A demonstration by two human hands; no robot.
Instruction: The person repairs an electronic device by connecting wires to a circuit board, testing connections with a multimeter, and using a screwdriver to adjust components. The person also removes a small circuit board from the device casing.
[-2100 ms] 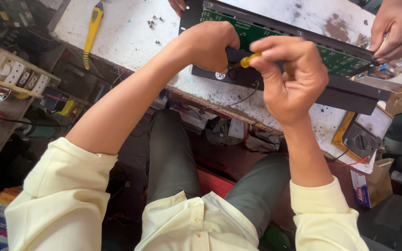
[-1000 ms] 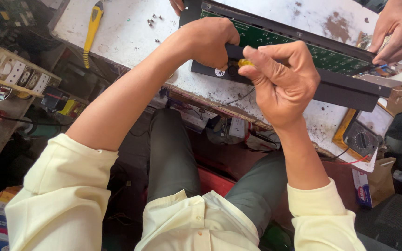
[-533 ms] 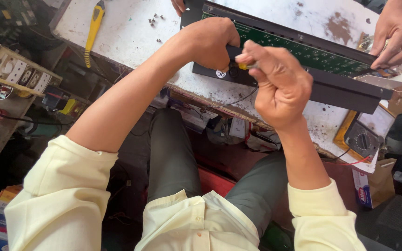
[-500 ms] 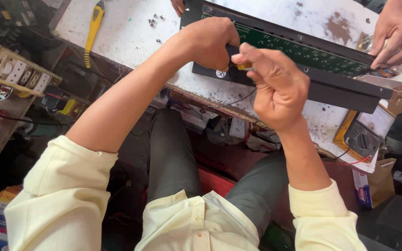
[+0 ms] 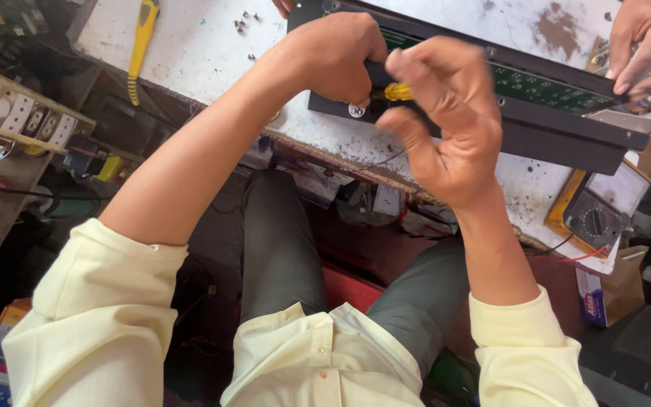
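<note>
A long black electronic unit with a green circuit board inside lies across the white worktable. My left hand grips the unit's near left end. My right hand is closed around a yellow-handled screwdriver, whose tip points at that same end. The screwdriver's shaft is hidden behind my left hand.
Another person's hand rests on the unit's far right end; a second fingertip shows at the top edge. A yellow-handled tool and loose screws lie on the table. A multimeter sits at right, a socket board at left.
My right hand has kept turning around the screwdriver handle, its fingers shifting and re-gripping. My left hand and the unit have stayed in place.
</note>
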